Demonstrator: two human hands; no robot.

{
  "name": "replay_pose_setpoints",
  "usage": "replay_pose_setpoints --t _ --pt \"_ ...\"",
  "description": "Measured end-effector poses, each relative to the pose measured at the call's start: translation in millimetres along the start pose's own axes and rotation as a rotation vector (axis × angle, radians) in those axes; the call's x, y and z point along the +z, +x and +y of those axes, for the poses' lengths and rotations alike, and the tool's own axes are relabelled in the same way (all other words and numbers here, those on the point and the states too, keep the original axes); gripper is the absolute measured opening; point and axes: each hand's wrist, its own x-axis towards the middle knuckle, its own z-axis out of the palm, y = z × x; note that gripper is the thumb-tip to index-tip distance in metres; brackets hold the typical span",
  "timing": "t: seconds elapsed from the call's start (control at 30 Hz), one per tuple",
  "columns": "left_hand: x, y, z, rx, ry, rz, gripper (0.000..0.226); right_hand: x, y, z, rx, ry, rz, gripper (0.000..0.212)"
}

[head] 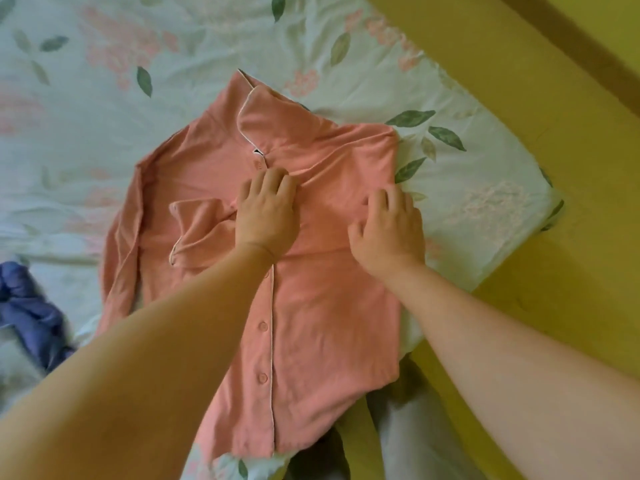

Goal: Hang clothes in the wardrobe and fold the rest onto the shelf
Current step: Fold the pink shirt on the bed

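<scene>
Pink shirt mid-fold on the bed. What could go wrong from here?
1. The pink shirt lies right at the mattress corner; a sideways tug could slide it onto the yellow floor.
2. Fabric ridges up between the left hand and right hand; folding now would likely trap creases.
3. The folded-in cuff sits crooked and loose, so it may slip out when the shirt is lifted.
</scene>
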Motion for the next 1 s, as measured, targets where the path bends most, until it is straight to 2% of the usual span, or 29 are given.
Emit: replay_pose_setpoints --t 0.07,0.2,0.33,0.43,0.53,0.57,0.67,0.77,1.0 --pt "2.8 -30.8 -34.4 -0.089 0.060 -0.071 0.015 3.3 31.3 -10.2 -0.021 -0.053 -0.061 0.039" --pt "2.2 -65.7 -91.0 -0.227 0.072 -0.113 0.035 6.4 90.1 -15.9 0.141 -0.091 -0.143 0.063" --pt "-8.8 -73.0 -113.9 -0.417 0.048 -0.032 0.044 13.3 105.1 -20.1 0.171 -0.138 -0.137 0.066" --pt "-14.5 -65.8 -128.5 -0.716 -0.165 0.080 0.048 18.9 87.9 -32.0 0.147 -0.192 -0.107 0.074" --pt "-21.4 -57.0 -142.1 -1.004 -0.513 0.151 0.052 32.0 59.7 -52.2 -0.045 -0.180 -0.056 0.062" --pt "-24.8 -56.7 -144.4 -1.003 -0.577 0.122 0.054 37.8 50.2 -60.2 -0.141 -0.152 -0.063 0.056" --pt "-34.3 -61.3 -154.0 -0.731 -0.528 -0.084 0.062 57.5 27.8 -81.2 -0.342 -0.130 -0.166 0.050" --pt "-37.8 -57.2 -164.3 -0.568 -0.339 -0.182 0.025 73.3 18.8 -97.8 -0.423 -0.261 -0.184 0.061" --pt "-47.2 -44.6 -180.3 -0.677 -0.442 -0.097 0.032 85.1 15.3 -115.0 -0.353 -0.341 -0.201 0.090"
